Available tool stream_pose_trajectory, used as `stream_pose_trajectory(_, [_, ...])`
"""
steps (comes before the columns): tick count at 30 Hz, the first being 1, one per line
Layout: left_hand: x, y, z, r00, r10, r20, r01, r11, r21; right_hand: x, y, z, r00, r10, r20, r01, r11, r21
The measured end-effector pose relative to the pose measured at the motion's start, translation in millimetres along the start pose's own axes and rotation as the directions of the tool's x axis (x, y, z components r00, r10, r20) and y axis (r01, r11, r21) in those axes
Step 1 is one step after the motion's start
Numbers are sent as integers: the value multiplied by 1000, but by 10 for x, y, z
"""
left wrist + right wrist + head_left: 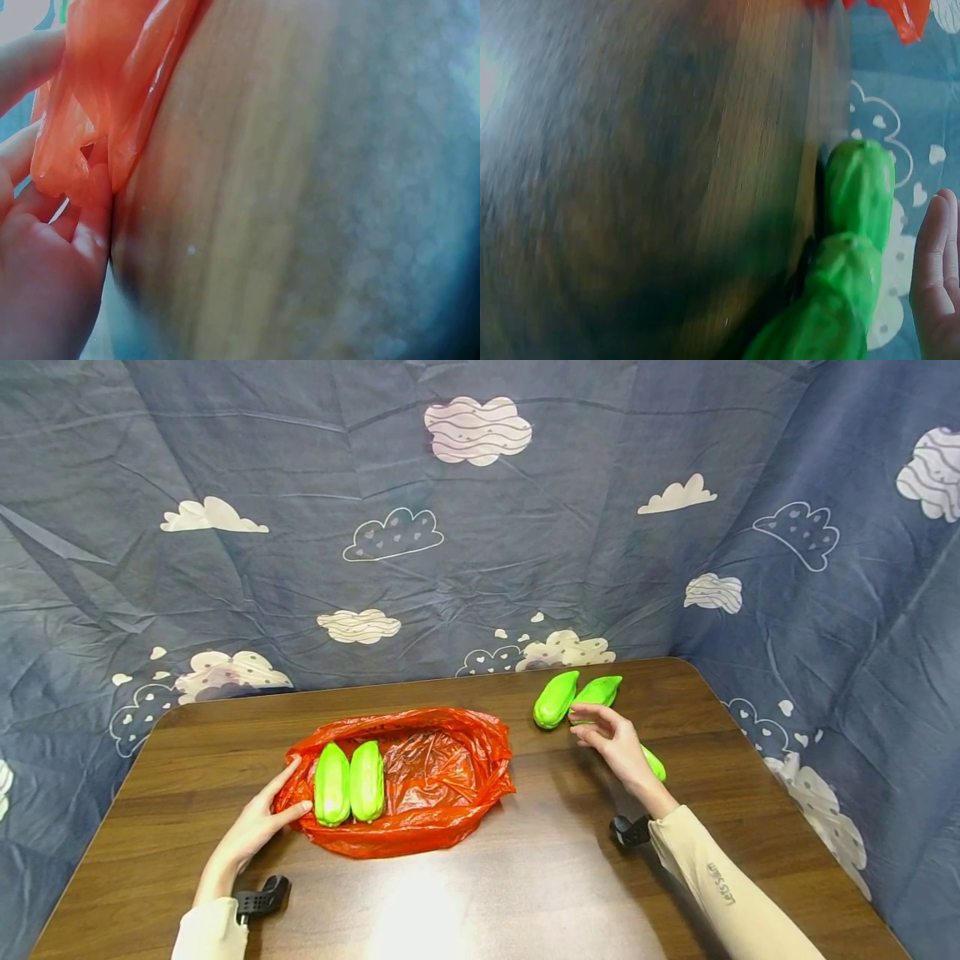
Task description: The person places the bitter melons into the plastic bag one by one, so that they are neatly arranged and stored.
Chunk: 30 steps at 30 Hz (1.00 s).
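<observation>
A red plastic bag (450,835) lies spread open on the table, two bright green, long ridged toy vegetables (367,781) side by side in its left part. At the bag's left rim, my left hand (251,827) holds the thin plastic between thumb and fingers; the left wrist view shows the bunched red plastic (112,90) among them. My right hand (615,747) is above the table at the right, fingers slightly bent and holding nothing. Its fingertips are near a green vegetable (600,691), partly covering it. Another green vegetable (556,700) lies to its left, and a third (655,764) is partly hidden behind the hand.
The brown wooden table (525,877) ends at a dark blue cloud-patterned cloth (300,568) behind and at the right. Black wrist cameras (262,896) are strapped on both wrists. Glare covers the table's front middle.
</observation>
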<state>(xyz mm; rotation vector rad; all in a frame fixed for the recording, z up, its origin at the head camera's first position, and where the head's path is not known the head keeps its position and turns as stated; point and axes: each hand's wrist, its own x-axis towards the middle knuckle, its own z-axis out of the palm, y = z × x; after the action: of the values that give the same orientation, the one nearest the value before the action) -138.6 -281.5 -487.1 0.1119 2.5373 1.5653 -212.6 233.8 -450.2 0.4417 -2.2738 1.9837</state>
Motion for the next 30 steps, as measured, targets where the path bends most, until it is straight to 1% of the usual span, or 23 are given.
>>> stream_pose_trajectory(5, [0,2,4,1000,1,-2,-1,1000,-5,-24,5,-125,1000,-14,-11,14,1000,-12])
stream_pose_trajectory(11, [-2,5,10,1000,-12,-5,12,1000,-11,-46,-2,-248,999,-6,-33,5,1000,-20])
stream_pose_trajectory(23, [-8,2,13,1000,-6,-10,6,1000,-10,-75,-30,-469,996,-3,-88,2,1000,-7])
stream_pose_trajectory(27, [-8,6,11,1000,-7,-11,7,1000,-10,-95,-16,-539,995,5,-100,-10,999,-48])
stream_pose_trajectory(30, [-7,6,8,1000,-11,-9,11,1000,-9,-108,9,-588,994,0,-111,-13,994,-112])
